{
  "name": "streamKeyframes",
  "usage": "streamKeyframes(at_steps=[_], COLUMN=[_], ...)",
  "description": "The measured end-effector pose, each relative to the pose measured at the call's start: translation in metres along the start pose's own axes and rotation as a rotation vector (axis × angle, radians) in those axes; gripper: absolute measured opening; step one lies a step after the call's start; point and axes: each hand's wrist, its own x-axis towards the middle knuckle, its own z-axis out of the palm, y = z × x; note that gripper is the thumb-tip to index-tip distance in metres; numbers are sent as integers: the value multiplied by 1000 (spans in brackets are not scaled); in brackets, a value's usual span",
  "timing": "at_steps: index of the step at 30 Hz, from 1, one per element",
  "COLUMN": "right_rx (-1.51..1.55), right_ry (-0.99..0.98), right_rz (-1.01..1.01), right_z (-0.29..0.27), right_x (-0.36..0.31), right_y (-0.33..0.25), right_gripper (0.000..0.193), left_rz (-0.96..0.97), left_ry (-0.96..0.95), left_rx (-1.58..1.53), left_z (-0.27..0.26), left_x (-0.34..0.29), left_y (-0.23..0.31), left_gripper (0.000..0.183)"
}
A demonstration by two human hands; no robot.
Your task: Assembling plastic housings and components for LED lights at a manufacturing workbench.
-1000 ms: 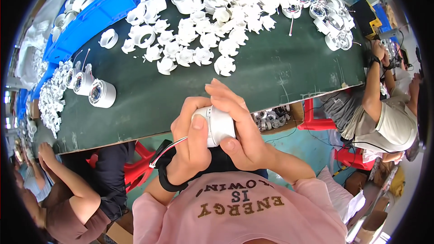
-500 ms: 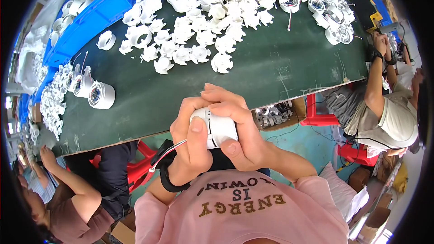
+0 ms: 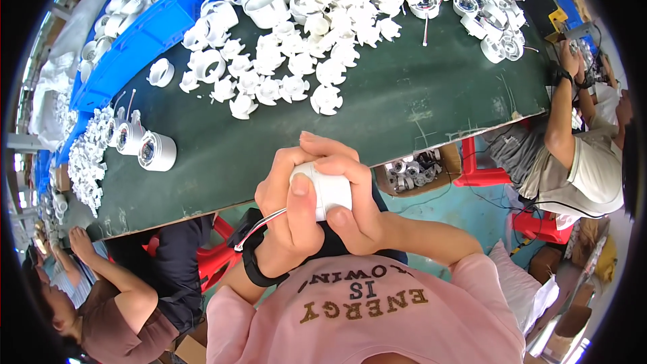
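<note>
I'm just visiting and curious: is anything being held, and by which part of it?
A white rounded housing, by its outer shell: left grip at its left, right grip at its right.

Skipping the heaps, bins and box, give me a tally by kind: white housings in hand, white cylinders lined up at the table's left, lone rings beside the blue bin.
White housing held between left hand and right hand: 1
White cylinders in the row: 3
Lone white ring: 1
Total: 5

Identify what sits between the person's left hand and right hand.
In the head view, a rounded white part sits between the left hand and the right hand, touching both.
</note>
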Motion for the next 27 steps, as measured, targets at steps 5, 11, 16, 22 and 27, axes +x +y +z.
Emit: streamKeyframes(at_steps=[5, 11, 16, 22, 27], right_rx=[-138, -598, 80, 78, 81], right_ry=[-109, -116, 280, 382, 412], right_rz=[-21, 203, 472, 451, 443], right_z=[-10, -21, -25, -71, -81], right_x=[30, 60, 25, 31, 29], right_y=[-7, -20, 4, 4, 17], right_gripper=[53, 67, 65, 65, 66], left_rz=[56, -372, -113, 202, 38], left_ry=[9, 15, -558, -625, -181], left_rx=[102, -261, 84, 350, 566], left_z=[-8, -35, -20, -47, -93], left_x=[16, 52, 52, 111, 201], left_y=[13, -7, 3, 6, -67], left_gripper=[32, 42, 79, 63, 42])
